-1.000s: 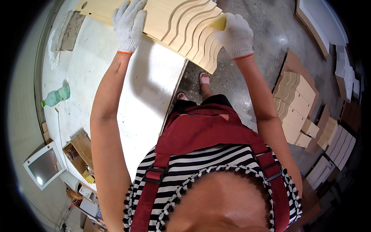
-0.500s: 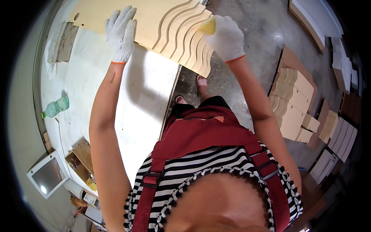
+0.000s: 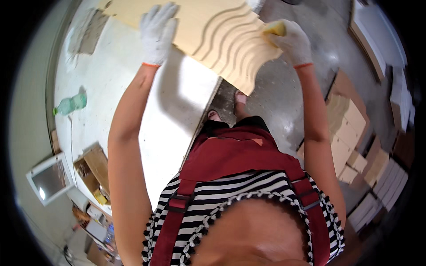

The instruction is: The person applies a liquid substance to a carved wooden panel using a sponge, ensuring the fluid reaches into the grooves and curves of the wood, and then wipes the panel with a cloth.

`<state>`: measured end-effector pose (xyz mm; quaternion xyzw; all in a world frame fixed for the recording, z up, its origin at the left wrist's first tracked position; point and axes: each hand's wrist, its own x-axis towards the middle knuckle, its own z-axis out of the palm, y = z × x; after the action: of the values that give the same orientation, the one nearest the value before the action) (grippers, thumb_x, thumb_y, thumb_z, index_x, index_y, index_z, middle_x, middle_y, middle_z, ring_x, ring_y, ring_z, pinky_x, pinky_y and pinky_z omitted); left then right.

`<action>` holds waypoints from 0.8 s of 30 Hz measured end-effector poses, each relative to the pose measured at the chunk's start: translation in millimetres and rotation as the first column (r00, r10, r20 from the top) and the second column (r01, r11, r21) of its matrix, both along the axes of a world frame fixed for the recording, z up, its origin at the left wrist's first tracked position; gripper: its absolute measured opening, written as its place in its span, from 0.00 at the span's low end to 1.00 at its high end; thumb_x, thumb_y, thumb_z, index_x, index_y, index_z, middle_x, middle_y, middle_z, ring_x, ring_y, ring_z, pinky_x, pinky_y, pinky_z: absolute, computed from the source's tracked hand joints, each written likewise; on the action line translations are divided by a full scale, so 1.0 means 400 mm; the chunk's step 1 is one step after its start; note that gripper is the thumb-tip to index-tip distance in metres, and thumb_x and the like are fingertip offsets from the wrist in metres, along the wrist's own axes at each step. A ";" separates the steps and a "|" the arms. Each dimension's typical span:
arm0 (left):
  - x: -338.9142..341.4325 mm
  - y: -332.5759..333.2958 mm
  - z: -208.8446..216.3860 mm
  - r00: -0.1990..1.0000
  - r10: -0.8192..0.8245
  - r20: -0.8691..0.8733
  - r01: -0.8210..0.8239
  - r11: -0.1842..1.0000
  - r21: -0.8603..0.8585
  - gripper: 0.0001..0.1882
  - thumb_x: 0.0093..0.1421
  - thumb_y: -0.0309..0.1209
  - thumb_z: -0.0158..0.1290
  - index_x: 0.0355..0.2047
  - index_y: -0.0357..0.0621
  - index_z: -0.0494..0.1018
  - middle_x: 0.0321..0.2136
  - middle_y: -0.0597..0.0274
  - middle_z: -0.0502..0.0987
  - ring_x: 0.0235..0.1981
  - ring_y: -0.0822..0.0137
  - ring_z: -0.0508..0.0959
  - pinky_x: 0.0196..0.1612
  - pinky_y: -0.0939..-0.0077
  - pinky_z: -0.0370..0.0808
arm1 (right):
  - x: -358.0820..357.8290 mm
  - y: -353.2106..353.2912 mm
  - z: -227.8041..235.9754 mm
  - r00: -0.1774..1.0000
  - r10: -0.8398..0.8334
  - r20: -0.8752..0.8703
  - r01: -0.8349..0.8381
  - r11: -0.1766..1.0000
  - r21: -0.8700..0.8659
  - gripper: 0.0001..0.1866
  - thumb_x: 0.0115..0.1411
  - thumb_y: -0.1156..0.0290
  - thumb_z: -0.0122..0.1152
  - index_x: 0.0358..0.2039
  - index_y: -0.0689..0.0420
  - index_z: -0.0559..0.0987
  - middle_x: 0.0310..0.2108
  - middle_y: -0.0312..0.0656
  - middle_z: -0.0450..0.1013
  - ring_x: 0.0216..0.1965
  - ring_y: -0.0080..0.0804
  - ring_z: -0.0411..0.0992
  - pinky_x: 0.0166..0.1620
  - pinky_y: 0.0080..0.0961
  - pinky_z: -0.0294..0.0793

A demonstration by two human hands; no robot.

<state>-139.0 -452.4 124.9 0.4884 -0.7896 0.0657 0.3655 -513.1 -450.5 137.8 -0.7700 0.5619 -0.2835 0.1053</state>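
Note:
A pale wooden board [image 3: 195, 26] with a row of wavy grooves and a scalloped end lies across the white worktop [image 3: 177, 111], its grooved end reaching out past the table edge. My left hand [image 3: 157, 35], in a white knitted glove, rests flat on the board with fingers stretched out. At the scalloped end, my gloved right hand [image 3: 296, 44] is closed around a yellow sponge-like pad [image 3: 276, 29]. The pad sits against the board's edge; its underside is hidden.
On the worktop are a green plastic bottle [image 3: 71, 104], a worn block [image 3: 92, 32] and an open cardboard box [image 3: 91, 173]. More grooved boards [image 3: 348, 133] are stacked on the floor at right, near white panels [image 3: 368, 37]. My feet stand beside the table edge.
The whole view has shifted, so the table and board appear farther right. My right hand with the pad has moved outward to the right along the board's end. My left hand stays flat on the board.

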 end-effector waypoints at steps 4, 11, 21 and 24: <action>0.013 0.000 0.016 1.000 0.003 0.005 -0.003 0.999 0.052 0.19 0.68 0.36 0.47 0.56 0.51 0.77 0.60 0.62 0.74 0.62 0.48 0.68 0.67 0.56 0.56 | -0.038 -0.073 -0.026 0.962 -0.178 -0.205 0.168 0.983 -0.068 0.18 0.51 0.56 0.71 0.38 0.52 0.82 0.37 0.45 0.77 0.38 0.44 0.76 0.43 0.38 0.76; -0.040 0.026 -0.041 0.978 -0.101 -0.185 0.079 0.989 -0.122 0.16 0.60 0.36 0.50 0.47 0.49 0.77 0.49 0.59 0.76 0.53 0.51 0.69 0.59 0.56 0.62 | -0.081 -0.025 -0.007 0.949 0.165 0.269 -0.224 0.952 0.207 0.15 0.61 0.62 0.65 0.44 0.58 0.81 0.40 0.44 0.78 0.40 0.37 0.76 0.44 0.31 0.75; -0.012 -0.009 -0.040 0.996 0.082 -0.047 -0.087 0.987 -0.137 0.16 0.58 0.42 0.50 0.41 0.53 0.80 0.43 0.62 0.78 0.46 0.51 0.72 0.53 0.52 0.66 | -0.113 -0.079 -0.028 0.888 0.207 0.410 -0.358 0.870 0.338 0.15 0.64 0.70 0.60 0.48 0.64 0.78 0.41 0.41 0.78 0.40 0.31 0.75 0.46 0.26 0.75; -0.013 -0.001 -0.042 0.991 0.007 -0.137 -0.025 0.992 -0.127 0.16 0.60 0.40 0.50 0.45 0.51 0.79 0.47 0.60 0.78 0.49 0.50 0.72 0.56 0.53 0.65 | -0.111 -0.062 -0.029 0.847 0.200 0.492 -0.401 0.848 0.347 0.14 0.66 0.69 0.60 0.48 0.62 0.78 0.42 0.40 0.78 0.40 0.28 0.75 0.45 0.25 0.76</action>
<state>-144.2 -452.7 108.1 0.4736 -0.7530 0.0859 0.4487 -557.6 -475.3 126.1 -0.7225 0.4412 -0.2953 0.4429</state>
